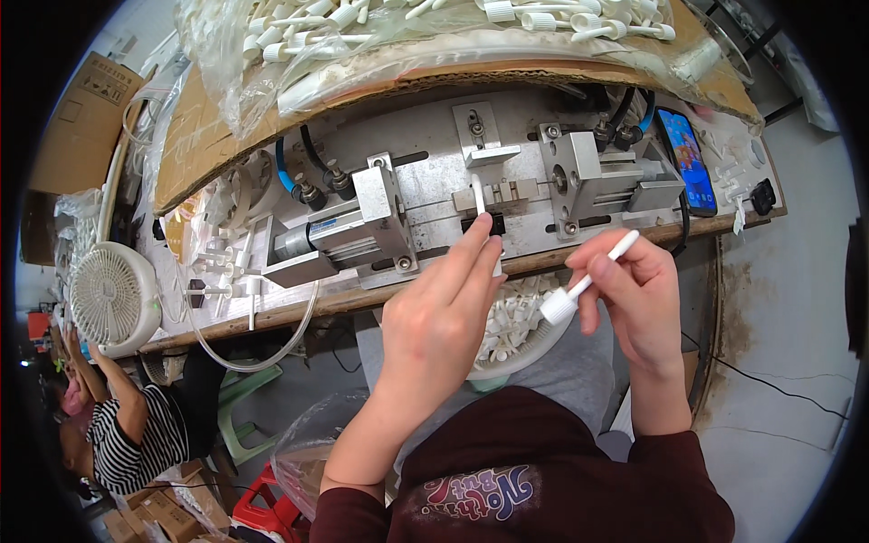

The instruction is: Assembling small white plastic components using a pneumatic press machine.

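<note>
While the right hand (638, 299) pinches it by the stem between thumb and fingers, a white ribbed cap with a stem (593, 277) sits at three o'clock in the head view, clear of the bench, its cap toward half past seven and its stem tip toward half past one. The left hand (439, 326), near the middle, reaches toward one o'clock with its fingers extended close together, fingertips at a white stick (479, 192) in the small metal holder (511, 192); whether they grip it or merely press on it, I cannot tell. At four o'clock, below and between the hands, a white bowl (520, 366) of similar white pieces (514, 319) rests over the lap.

Around the holder stand a metal bracket (490, 156) at twelve to one, one metal cylinder unit (385, 213) at half past ten and another (575, 172) at two. Past the latter, also near two, a lit phone (685, 163) lies on the bench.

Farther out, a cardboard sheet (195, 163) arches from ten through twelve to two, with heaped white caps (543, 20) and clear plastic behind it. A white fan (113, 299) stands at nine; a person in a striped top (136, 443) is at eight, near a green stool (237, 412); a red stool (262, 509) is at seven.
</note>
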Available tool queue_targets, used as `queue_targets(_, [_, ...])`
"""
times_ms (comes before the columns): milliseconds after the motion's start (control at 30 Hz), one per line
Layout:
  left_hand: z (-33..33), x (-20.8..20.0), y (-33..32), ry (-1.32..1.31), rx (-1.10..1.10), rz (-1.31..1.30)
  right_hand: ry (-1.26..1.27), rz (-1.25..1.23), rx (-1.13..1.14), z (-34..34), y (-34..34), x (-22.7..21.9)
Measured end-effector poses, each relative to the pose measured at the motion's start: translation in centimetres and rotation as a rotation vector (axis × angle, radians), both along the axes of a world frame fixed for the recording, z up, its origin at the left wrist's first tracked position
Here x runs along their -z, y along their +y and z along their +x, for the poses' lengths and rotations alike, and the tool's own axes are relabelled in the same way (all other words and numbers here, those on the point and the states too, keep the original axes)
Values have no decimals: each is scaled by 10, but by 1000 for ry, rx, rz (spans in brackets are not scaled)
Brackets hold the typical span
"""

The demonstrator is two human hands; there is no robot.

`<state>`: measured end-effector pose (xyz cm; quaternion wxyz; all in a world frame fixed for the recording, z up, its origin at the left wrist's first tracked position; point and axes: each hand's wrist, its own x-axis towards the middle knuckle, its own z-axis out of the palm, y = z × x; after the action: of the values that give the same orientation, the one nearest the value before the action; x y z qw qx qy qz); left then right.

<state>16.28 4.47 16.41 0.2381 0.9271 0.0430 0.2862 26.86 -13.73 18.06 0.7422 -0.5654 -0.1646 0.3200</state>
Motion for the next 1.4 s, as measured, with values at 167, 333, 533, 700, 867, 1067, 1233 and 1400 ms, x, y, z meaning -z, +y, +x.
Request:
queue_targets(167, [10, -4, 2, 97, -54, 151, 48, -7, 0, -1, -5, 1])
queue_targets(333, [11, -5, 4, 99, -40, 168, 98, 3, 8, 1, -4, 1])
queue_targets(533, [5, -20, 5, 30, 185, -166, 130, 44, 62, 1, -3, 5])
queue_targets(700, [-9, -39, -6, -74, 365, -280, 195, 82, -108, 2, 18, -15])
queue_targets(867, [-11, -40, 4, -74, 156, -296, -464, -53, 206, 40, 40, -38])
queue_targets(1067, [-1, -5, 10, -4, 73, 31, -1778, -589, 422, 126, 48, -77])
queue_targets(1233, [7, -4, 3, 76, -14, 172, -1900, -813, 37, 170, 72, -95])
queue_targets(1400, [8, -3, 7, 101, -20, 192, -1607, -939, -293, 142, 91, -136])
